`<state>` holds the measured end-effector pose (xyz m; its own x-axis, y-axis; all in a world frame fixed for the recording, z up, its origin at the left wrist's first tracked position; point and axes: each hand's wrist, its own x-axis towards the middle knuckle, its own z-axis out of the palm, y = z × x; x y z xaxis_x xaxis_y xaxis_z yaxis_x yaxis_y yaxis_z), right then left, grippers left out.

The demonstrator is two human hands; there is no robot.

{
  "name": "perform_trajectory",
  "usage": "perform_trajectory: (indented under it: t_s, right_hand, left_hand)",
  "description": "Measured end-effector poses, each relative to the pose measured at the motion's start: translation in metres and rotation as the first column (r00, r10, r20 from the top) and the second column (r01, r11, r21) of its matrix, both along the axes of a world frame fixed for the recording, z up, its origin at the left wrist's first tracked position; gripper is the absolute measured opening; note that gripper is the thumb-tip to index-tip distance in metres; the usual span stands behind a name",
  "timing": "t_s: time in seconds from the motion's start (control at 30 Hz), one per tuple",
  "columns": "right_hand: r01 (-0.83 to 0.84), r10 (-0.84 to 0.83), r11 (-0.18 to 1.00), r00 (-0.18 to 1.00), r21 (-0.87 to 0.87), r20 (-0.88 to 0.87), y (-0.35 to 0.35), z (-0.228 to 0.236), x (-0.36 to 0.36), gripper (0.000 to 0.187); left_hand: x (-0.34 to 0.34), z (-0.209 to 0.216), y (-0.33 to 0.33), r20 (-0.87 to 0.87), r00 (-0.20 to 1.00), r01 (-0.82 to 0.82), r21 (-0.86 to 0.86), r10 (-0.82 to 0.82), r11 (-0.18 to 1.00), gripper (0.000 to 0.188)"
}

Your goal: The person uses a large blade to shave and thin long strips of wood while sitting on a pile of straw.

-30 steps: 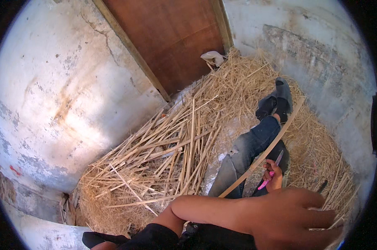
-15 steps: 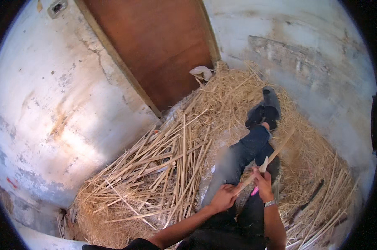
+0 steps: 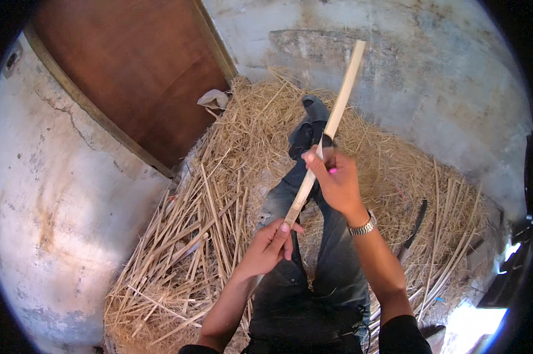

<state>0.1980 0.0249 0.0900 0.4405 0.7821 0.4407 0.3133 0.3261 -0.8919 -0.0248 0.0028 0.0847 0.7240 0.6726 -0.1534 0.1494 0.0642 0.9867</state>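
A long, flat pale strip of split bamboo or wood (image 3: 344, 91) slants up and away over my legs. My left hand (image 3: 270, 245) is closed round its near end, thumb on top. Further up the strip, my right hand (image 3: 340, 180) is closed on a small knife (image 3: 321, 146); its thin blade lies against the strip. A bit of pink shows between the right fingers, and most of the knife's handle is hidden in the fist. A metal-banded watch is on my right wrist.
Many split strips (image 3: 187, 236) lie heaped at the left, with curly shavings (image 3: 255, 127) around my outstretched legs. A dark, curved long object (image 3: 417, 224) rests at the right. Stained walls (image 3: 408, 88) and a brown door (image 3: 131, 76) stand close by.
Both hands have risen, the right one going further up and away. The strip now points more steeply upward. My view has shifted to the right.
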Motion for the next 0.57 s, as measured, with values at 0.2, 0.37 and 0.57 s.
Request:
perform_trajectory:
  t_s: [0.2, 0.37, 0.57]
  right_hand:
    - [0.078, -0.071, 0.997, 0.968, 0.019, -0.241, 0.011, 0.037, 0.046, 0.038]
    - [0.157, -0.154, 0.988, 0.967, 0.0, -0.203, 0.006, 0.023, 0.029, 0.037]
    - [-0.141, 0.152, 0.987, 0.976, -0.077, 0.155, -0.008, -0.013, -0.029, 0.026]
  left_hand:
    - [-0.012, -0.003, -0.005, -0.154, 0.986, 0.064, -0.031, -0.068, 0.997, 0.038]
    - [-0.023, -0.017, 0.0, -0.102, 0.976, 0.182, -0.102, -0.192, 0.978, 0.035]
    - [-0.011, -0.014, 0.003, 0.114, 0.989, -0.08, -0.123, 0.094, 0.989, 0.03]
